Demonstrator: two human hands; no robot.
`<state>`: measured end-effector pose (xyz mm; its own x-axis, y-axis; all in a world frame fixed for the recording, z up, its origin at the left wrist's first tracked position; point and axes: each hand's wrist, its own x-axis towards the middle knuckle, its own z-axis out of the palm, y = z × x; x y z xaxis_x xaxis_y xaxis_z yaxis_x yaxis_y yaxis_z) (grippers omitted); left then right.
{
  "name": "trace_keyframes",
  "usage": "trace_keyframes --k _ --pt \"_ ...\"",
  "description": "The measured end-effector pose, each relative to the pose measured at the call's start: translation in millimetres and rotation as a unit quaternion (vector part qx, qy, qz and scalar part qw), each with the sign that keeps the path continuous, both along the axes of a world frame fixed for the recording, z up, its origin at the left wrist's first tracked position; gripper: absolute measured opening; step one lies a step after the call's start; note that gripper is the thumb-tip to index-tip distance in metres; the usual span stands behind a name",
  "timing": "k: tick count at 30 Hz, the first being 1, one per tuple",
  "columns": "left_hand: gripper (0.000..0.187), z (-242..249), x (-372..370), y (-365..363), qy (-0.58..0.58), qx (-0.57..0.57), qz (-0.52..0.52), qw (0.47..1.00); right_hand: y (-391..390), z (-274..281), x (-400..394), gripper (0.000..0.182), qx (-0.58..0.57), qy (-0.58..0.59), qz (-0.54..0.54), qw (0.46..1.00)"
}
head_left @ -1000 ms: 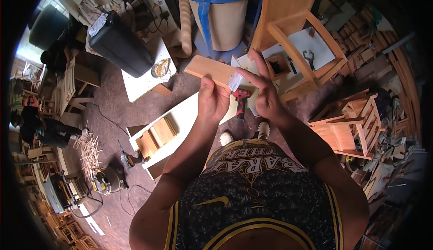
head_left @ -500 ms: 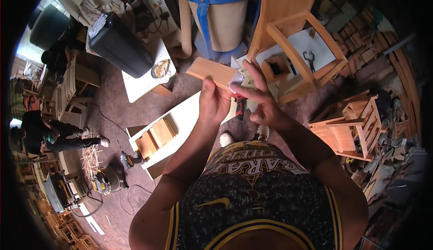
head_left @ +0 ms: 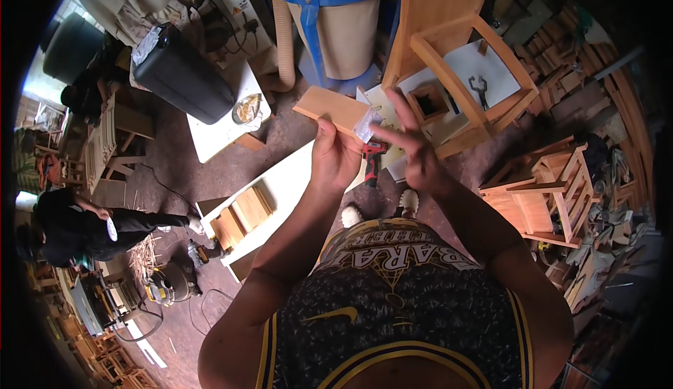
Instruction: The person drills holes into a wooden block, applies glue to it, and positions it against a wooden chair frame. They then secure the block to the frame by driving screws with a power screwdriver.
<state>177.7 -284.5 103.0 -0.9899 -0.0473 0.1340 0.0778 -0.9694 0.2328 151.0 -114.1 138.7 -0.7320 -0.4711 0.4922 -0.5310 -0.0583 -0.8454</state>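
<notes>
My left hand (head_left: 335, 161) is closed around a flat piece of wood (head_left: 329, 110), with the thumb lying on its face. A whitish, shiny patch (head_left: 367, 124) covers the right end of the wood. My right hand (head_left: 415, 152) is beside that end with its fingers apart; one fingertip reaches right to the whitish patch, and another finger points up and away. Below the wood, a red and black cordless drill (head_left: 373, 161) rests on the pale board surface.
A wooden chair frame (head_left: 449, 66) stands at upper right, another wooden frame (head_left: 540, 196) below it. Wood pieces (head_left: 242, 215) lie on a long white board (head_left: 280, 178). A black jerrycan (head_left: 184, 73) stands on a white table (head_left: 210, 138). A co-worker (head_left: 91, 224) is at left.
My right fingertip has shifted slightly along the whitish end of the wood. The co-worker at left has moved, and a white object now shows at their hand.
</notes>
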Motion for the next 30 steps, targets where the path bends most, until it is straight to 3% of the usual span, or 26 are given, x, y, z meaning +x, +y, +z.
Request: trace_keyframes --k 2,6,7,10,15,18,23,30 --pt "0.057 -2 -3 -1 0.004 -0.007 -0.002 1.000 1 -5 -2 0.073 0.007 0.164 0.070 0.984" --pt "0.054 -4 -7 1 0.032 -0.022 -0.003 0.999 -6 6 -4 0.074 0.020 0.068 -0.006 0.997" --pt "0.054 -4 -8 2 0.023 -0.027 0.003 0.999 -8 6 -3 0.086 0.056 0.095 -0.011 0.994" --pt "0.055 -7 -9 0 0.007 -0.023 0.001 1.000 -7 4 0 0.084 0.046 0.177 0.046 0.982" --pt "0.055 -4 -8 2 0.030 -0.020 0.004 0.999 -3 5 -13 0.095 0.013 0.100 -0.023 0.995" --pt "0.057 -4 -8 2 0.020 -0.014 0.004 1.000 2 5 -18 0.102 0.032 0.093 -0.008 0.995" --pt "0.061 -9 -7 1 0.020 -0.027 0.002 0.999 1 5 -13 0.090 0.031 0.105 -0.020 0.994" --pt "0.060 -2 -3 1 0.051 -0.104 -0.009 0.993 4 19 -23 0.084 0.153 0.221 -0.054 0.962"
